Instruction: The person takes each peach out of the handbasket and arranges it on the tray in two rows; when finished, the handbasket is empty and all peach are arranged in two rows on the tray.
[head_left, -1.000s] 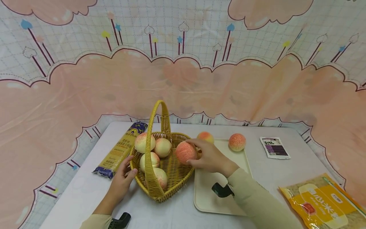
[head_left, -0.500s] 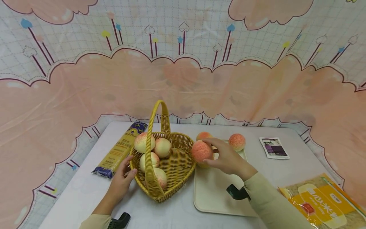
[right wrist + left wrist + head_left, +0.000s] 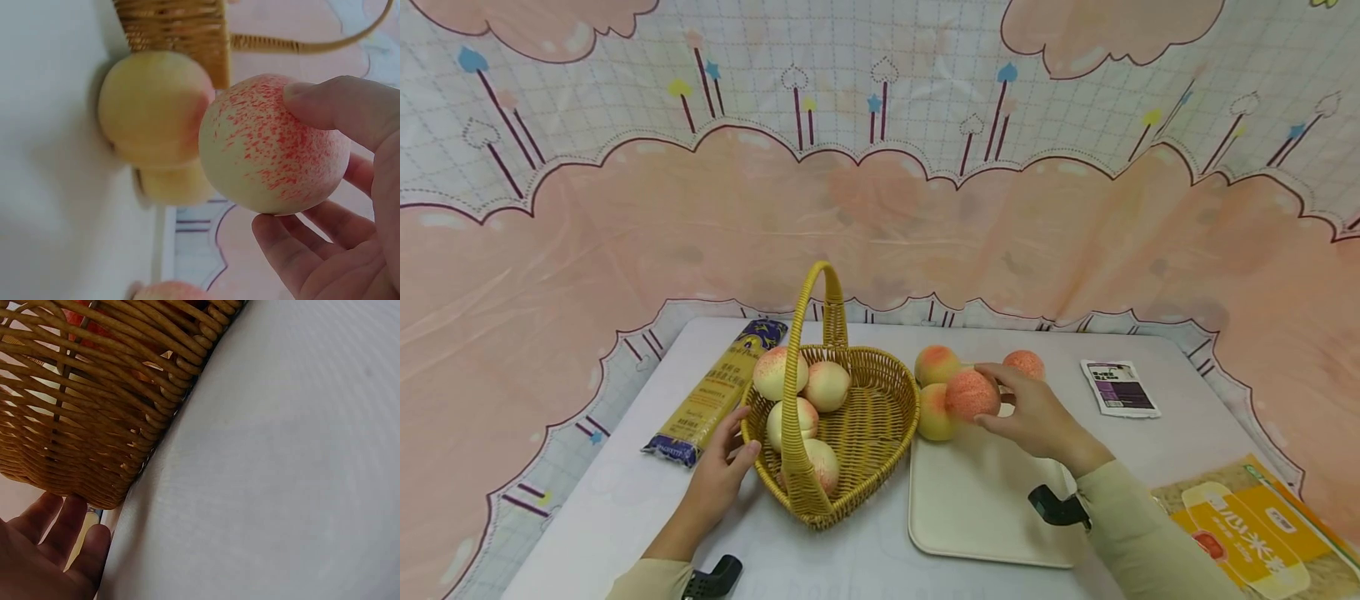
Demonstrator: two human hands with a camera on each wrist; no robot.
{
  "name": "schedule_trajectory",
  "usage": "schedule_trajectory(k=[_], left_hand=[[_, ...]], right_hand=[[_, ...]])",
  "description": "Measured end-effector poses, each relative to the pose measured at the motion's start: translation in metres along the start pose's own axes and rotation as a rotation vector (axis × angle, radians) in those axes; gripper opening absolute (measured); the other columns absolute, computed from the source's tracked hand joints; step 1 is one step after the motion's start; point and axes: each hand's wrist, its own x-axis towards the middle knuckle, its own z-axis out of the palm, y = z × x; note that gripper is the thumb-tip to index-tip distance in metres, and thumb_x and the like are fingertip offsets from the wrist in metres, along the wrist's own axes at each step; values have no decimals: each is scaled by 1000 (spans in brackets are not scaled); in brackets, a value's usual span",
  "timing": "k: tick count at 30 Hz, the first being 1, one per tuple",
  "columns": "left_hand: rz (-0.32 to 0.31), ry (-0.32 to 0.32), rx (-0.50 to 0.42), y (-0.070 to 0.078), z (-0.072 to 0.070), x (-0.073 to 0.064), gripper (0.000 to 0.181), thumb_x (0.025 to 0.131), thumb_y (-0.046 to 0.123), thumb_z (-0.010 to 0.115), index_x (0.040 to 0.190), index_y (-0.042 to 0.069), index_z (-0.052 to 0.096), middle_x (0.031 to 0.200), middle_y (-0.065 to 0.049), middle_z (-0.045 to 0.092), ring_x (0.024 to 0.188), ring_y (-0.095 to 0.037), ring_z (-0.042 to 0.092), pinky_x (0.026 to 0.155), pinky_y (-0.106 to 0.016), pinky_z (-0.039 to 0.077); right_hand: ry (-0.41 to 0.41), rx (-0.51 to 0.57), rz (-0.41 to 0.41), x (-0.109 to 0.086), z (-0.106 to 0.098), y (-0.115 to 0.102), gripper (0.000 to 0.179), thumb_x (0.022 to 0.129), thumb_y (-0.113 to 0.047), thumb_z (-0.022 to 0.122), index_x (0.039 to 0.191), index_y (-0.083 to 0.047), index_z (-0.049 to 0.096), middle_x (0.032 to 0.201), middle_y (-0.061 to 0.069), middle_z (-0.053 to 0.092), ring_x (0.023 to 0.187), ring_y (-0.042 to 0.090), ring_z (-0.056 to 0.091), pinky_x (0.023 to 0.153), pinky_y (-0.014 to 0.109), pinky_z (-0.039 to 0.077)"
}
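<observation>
My right hand (image 3: pixel 1037 417) grips a red-speckled peach (image 3: pixel 972 395) between thumb and fingers, above the far part of a cream tray (image 3: pixel 985 508). In the right wrist view the held peach (image 3: pixel 269 150) shows a pale underside, clear of the tray. Two yellow-red peaches (image 3: pixel 934 414) sit just left of it, and another red peach (image 3: pixel 1025 363) is partly hidden behind my hand. The fingers of my left hand (image 3: pixel 718 475) touch the left side of a heart-shaped wicker basket (image 3: pixel 887 467). Several pale peaches (image 3: pixel 827 387) lie in the basket's left half.
A spaghetti packet (image 3: pixel 718 392) lies left of the basket, close to my left hand. The basket's tall handle (image 3: pixel 823 275) arches over it. At the right are a small white-and-purple sachet (image 3: pixel 1120 388) and a yellow grain bag (image 3: pixel 1262 533), partly covered by my right sleeve.
My right hand has carried the red-speckled peach rightward, from over the basket to over the tray. The yellow-red peaches it was covering now show. My left hand has stayed at the basket.
</observation>
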Motion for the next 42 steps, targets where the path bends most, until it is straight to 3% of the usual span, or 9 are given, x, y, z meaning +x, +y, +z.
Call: schedule_trajectory(k=[9,20,28,35,38,42], left_hand=[[2,7,15,1,1,2,57,104,16,53,153,3,29,151,-31,35,132,-48,42,98,-51,43],[2,7,10,1,0,1,57,104,17,53,154,3,29,151,-30,35,132,-48,43,98,-50,44],[-4,8,5,1,-1,1,57,104,17,53,153,3,29,151,-30,35,132,-48,43,96,-34,45],[2,8,-2,1,-1,0,57,104,17,53,153,2,30,150,-30,36,132,-48,43,92,-23,43],[2,10,-5,1,0,0,56,104,17,53,153,2,30,150,-30,37,132,-48,43,93,-24,42],[0,10,-8,1,0,1,56,104,17,53,153,2,30,150,-30,36,132,-48,42,98,-41,44]], right_hand=[[20,-10,84,-12,-10,21,60,83,-8,81,136,3,55,131,25,57,110,39,62,88,46,54],[41,0,202,-23,-16,48,62,82,-9,81,137,1,55,133,26,56,113,39,59,87,45,54],[41,15,265,-30,-19,55,66,83,-12,82,140,2,52,138,29,52,105,41,64,80,42,55],[42,-10,298,-35,-18,64,68,82,-14,82,140,4,50,136,32,52,109,45,61,80,44,55],[35,-20,311,-37,-18,68,69,83,-15,81,141,4,50,137,32,52,111,46,60,81,45,55],[26,-42,320,-38,-19,71,70,84,-16,80,142,5,48,138,31,51,113,46,59,82,47,55]])
